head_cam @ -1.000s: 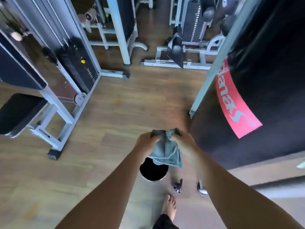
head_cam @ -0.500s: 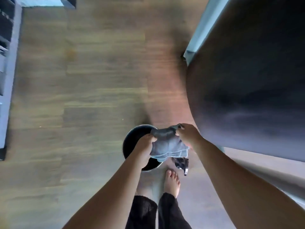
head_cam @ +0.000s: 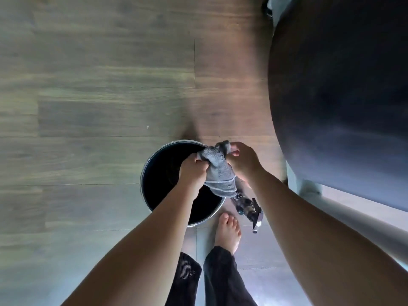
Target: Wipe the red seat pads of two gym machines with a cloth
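Wood-plank floor, round bucket frame center. Left hand and right hand both grip bunched grey cloth over bucket's rim.

Wood-plank floor, grey-brown. Round metal bucket, dark inside, standing on it; small spray bottle lying just beside its right rim. Large dark bag at right, pale metal post beneath.
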### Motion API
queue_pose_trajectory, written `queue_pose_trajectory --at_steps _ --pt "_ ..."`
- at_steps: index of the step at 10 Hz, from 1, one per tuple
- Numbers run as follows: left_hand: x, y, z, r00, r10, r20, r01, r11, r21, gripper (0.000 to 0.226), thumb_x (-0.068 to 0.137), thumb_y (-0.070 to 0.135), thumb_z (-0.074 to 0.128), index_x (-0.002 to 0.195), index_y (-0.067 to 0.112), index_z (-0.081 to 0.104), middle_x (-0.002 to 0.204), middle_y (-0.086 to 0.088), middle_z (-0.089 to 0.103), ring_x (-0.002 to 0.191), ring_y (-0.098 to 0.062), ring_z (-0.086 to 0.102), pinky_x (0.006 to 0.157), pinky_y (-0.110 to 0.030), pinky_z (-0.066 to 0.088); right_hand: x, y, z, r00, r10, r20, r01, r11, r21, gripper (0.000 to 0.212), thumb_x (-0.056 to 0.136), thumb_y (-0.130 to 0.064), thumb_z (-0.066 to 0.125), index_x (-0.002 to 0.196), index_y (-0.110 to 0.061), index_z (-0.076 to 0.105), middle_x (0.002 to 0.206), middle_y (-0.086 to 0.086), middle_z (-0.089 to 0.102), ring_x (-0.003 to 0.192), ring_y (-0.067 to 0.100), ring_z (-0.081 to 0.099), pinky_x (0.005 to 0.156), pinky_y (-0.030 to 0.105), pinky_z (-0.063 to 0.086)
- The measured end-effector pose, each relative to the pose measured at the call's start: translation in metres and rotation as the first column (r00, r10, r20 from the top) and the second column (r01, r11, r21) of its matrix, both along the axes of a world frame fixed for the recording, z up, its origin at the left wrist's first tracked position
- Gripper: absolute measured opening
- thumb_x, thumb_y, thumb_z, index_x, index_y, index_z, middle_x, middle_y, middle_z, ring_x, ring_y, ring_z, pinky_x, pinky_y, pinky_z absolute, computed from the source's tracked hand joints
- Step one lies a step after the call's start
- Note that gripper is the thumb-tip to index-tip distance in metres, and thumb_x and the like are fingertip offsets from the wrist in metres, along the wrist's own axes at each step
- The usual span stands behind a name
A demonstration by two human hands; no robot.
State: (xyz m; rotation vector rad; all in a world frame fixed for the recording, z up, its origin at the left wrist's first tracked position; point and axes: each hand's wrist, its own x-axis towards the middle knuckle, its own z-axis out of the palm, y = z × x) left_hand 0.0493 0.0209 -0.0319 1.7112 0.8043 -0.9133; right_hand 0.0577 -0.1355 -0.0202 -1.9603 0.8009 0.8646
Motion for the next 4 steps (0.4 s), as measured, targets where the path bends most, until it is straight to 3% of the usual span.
queue_pose_trajectory --at_steps 1,2,3,4 --pt "-0.002 -0.001 -0.004 0.999 0.033 -0.018 -0.033 0.999 -0.006 0.030 0.078 0.027 0.063 0.104 0.015 0.072 0.095 -0.005 0.076 0.093 -0.024 0.071 0.087 -0.035 0.054 -0.010 -0.002 -0.008 0.996 -0.089 -0.029 0.089 0.996 0.010 0.046 0.092 -0.027 0.069 0.136 -0.021 0.059 0.117 0.005 0.070 0.091 0.018 0.065 0.067 0.025 0.051" --pt "-0.008 0.006 -0.005 0.998 -0.041 -0.040 0.043 0.998 0.037 0.046 0.069 0.046 0.060 0.102 0.019 0.075 0.095 -0.004 0.076 0.094 -0.025 0.071 0.090 -0.037 0.056 -0.014 -0.004 -0.003 0.998 -0.034 -0.048 0.032 0.999 -0.033 0.049 0.096 -0.041 0.063 0.141 -0.022 0.055 0.129 0.006 0.069 0.101 0.023 0.066 0.075 0.029 0.048" --pt "-0.008 0.013 0.007 0.997 -0.061 -0.050 0.065 0.995 0.078 0.054 0.074 0.051 0.056 0.117 0.022 0.073 0.111 -0.001 0.076 0.106 -0.024 0.069 0.100 -0.039 0.052 -0.015 -0.008 0.010 0.997 0.045 -0.065 -0.051 0.994 -0.098 0.051 0.100 -0.047 0.054 0.144 -0.020 0.053 0.141 0.006 0.063 0.125 0.028 0.060 0.094 0.033 0.045" --pt "-0.001 0.015 0.035 0.993 -0.115 -0.042 0.120 0.981 0.151 0.047 0.093 0.041 0.057 0.133 0.020 0.065 0.128 -0.004 0.070 0.117 -0.025 0.064 0.101 -0.033 0.048 -0.009 -0.009 0.039 0.994 0.081 -0.070 -0.090 0.985 -0.147 0.056 0.099 -0.049 0.053 0.146 -0.020 0.050 0.143 0.007 0.061 0.132 0.029 0.055 0.102 0.034 0.041"
